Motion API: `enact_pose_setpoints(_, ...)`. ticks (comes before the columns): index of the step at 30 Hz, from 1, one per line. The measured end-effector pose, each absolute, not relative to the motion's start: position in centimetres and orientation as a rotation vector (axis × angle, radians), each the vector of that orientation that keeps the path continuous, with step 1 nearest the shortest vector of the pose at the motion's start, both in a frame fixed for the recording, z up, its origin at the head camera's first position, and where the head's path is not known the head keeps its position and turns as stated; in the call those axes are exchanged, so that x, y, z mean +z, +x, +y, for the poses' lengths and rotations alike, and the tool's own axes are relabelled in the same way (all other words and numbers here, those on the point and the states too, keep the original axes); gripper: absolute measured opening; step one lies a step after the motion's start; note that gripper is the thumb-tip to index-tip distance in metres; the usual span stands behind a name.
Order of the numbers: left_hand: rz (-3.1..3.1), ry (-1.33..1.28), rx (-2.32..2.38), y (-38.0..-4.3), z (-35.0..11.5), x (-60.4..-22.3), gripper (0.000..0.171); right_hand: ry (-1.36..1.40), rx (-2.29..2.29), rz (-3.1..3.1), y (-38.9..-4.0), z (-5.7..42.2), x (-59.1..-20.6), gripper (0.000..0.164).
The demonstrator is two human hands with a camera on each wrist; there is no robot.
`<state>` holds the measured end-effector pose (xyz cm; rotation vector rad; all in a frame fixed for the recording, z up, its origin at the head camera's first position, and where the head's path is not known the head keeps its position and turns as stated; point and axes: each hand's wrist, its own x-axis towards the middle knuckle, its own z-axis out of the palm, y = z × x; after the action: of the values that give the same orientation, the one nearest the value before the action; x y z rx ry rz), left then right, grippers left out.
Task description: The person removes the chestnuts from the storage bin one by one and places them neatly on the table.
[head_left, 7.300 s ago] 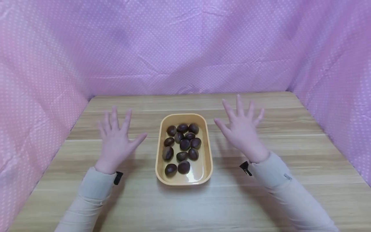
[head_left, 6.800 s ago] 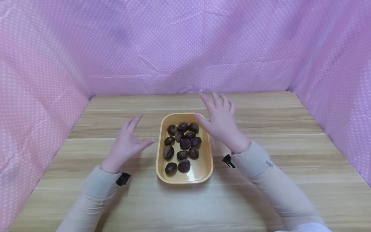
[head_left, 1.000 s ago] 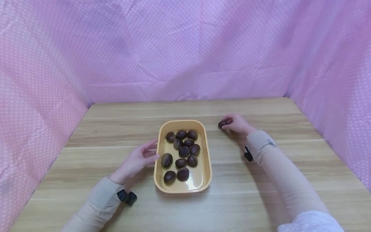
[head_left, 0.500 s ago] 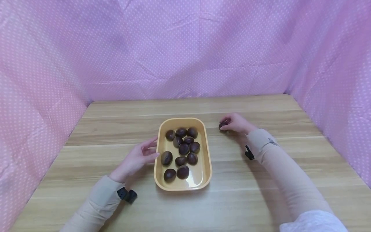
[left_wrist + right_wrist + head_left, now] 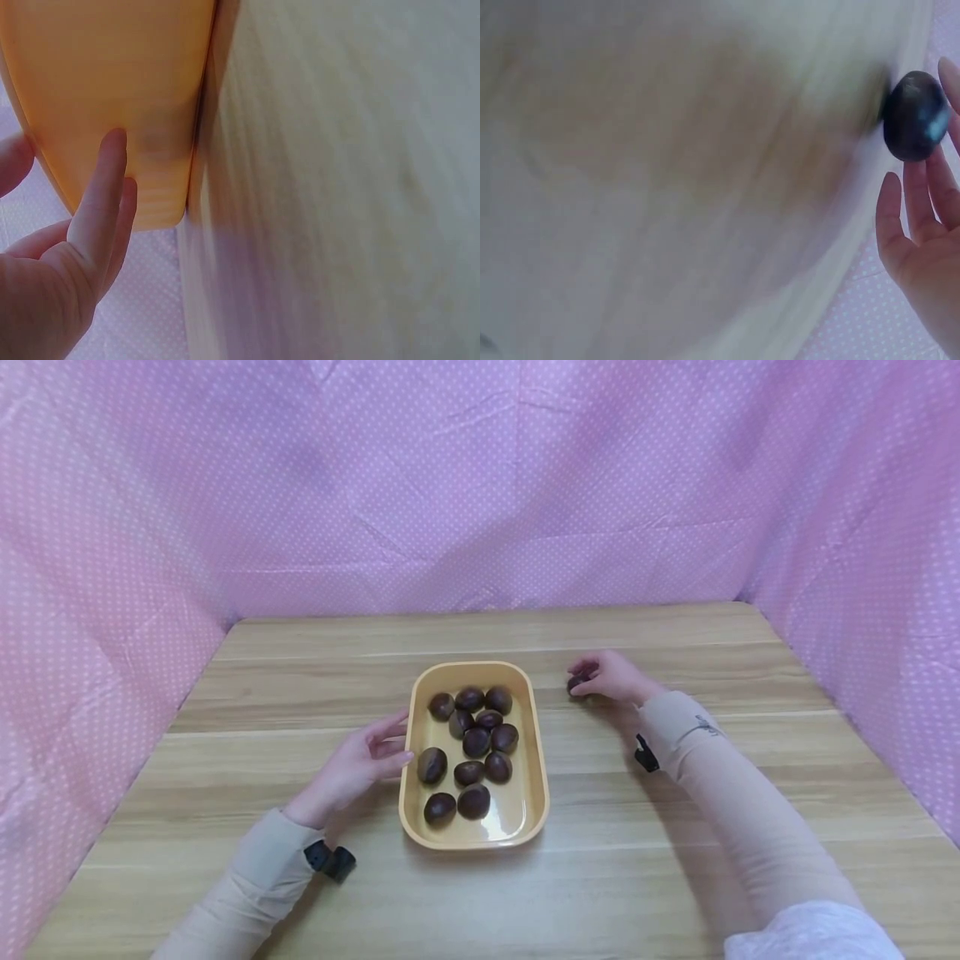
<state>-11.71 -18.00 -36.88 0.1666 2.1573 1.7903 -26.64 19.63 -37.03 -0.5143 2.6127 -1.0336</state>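
A yellow rectangular tray [image 5: 528, 793] with rounded corners holds several glossy dark-brown chestnuts [image 5: 476, 742]. My left hand [image 5: 357, 770] is at its left side, fingers fairly straight against the outer wall and thumb at the rim. The left wrist view shows those fingers [image 5: 112, 161] lying along the tray's wall. To the right of the tray, my right hand [image 5: 617, 678] pinches one chestnut [image 5: 915, 116] between thumb and fingertips, low over the wooden table. In the head view the fingers partly cover that chestnut.
The wood-grain table [image 5: 480, 906] runs back to a pink polka-dot cloth [image 5: 480, 518], which also hangs along both sides. A small black device [image 5: 330, 862] is on the left wrist and another [image 5: 647, 753] on the right wrist.
Both hands hovered apart from the tray at first. The left hand now touches its side. One chestnut has left the tray's left side; the right hand holds one at the right, hardly moving lately.
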Motion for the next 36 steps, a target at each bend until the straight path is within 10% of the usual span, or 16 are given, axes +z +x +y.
enact_pose_setpoints(36, 2.138, 0.174, 1.819, -11.7, -18.1, -36.6, 0.070, -0.950, -1.149, 2.374, -21.9, 10.8, -29.9, 0.038)
